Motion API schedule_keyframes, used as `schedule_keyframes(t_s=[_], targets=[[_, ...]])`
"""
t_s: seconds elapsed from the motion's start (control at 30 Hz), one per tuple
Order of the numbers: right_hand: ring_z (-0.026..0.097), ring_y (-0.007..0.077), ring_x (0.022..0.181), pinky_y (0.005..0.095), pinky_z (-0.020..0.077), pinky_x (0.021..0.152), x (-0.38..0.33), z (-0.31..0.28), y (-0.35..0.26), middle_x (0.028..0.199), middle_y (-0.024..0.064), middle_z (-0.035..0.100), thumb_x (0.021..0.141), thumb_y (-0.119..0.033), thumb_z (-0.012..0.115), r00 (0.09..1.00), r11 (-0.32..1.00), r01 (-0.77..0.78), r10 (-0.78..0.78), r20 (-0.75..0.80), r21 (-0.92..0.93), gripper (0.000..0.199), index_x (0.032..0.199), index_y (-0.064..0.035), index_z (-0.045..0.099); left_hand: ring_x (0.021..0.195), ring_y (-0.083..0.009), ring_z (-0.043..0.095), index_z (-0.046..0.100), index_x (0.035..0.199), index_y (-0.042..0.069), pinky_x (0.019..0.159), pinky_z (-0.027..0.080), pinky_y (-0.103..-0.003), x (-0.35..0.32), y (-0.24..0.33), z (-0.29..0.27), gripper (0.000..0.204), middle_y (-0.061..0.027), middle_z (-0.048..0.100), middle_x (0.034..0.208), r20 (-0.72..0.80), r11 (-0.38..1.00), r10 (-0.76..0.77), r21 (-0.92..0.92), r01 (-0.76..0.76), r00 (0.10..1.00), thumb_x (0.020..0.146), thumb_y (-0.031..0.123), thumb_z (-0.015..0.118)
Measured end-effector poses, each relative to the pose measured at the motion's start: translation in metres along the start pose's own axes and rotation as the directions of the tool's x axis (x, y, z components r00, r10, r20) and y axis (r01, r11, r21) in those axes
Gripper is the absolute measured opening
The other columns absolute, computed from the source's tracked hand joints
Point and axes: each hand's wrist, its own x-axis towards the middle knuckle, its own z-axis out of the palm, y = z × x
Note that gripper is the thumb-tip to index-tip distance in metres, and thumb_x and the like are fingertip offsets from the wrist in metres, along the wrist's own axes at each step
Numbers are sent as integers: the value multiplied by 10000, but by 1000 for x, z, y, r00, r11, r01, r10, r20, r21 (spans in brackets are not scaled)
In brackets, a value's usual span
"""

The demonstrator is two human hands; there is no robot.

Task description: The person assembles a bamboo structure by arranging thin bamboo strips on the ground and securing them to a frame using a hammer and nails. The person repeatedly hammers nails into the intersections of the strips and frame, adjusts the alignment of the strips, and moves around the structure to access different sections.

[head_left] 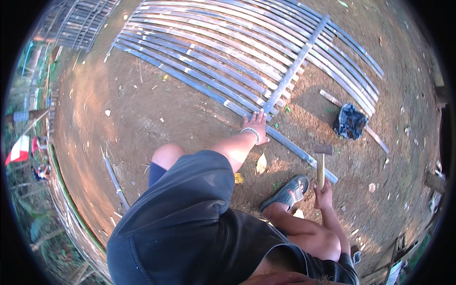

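Left hand (257, 124), fingers spread flat, presses where the crosswise bamboo strip (294, 64) meets the nearest slat (218, 97) of the bamboo panel (247, 42) on bare ground (142, 114). Right hand (323, 194) grips an upright hammer (322, 160) beside a sandalled foot (286, 192); a dark bag (350, 121) lies beyond.

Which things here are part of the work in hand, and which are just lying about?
In use: left hand pressing on the bamboo slat panel where the crosspiece ends; right hand gripping the hammer.

Lying about: dark crumpled bag, loose slat on the dirt, dry leaf, second panel far off.
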Motion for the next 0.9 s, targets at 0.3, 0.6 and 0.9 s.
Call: schedule_keyframes(t_s=[0.3, 0.6, 0.9], targets=[[619, 472, 999, 499, 497, 868, -19, 7, 37, 1051, 280, 650, 937, -200, 583, 980, 927, -199, 189, -61, -317, 392, 1276, -36, 473, 1243, -316, 564, 574, 1337, 72, 1030, 451, -392, -30, -16, 0, 452, -178, 578, 1356, -136, 935, 152, -303, -187, 979, 950, 299, 517], [571, 465, 1101, 493, 466, 937, -29, 48, 93, 1191, 285, 580, 825, -93, 634, 841, 905, -404, 310, -443, -132, 507, 1281, -6, 429, 956, -306, 683, 752, 945, 125, 883, 524, -412, -133, -68, 22, 249, -101, 732, 1020, 1, 829, 545, -149, -539, 839, 832, 129, 530], [574, 433, 1106, 465, 471, 944, -74, 93, 122, 1200, 260, 586, 788, -127, 673, 800, 872, -489, 457, -390, 19, 539, 1274, -20, 467, 1047, -309, 667, 750, 926, 81, 933, 514, -388, -182, -159, -56, 254, -109, 723, 1094, -342, 907, 333, -136, -398, 878, 892, 305, 636]])
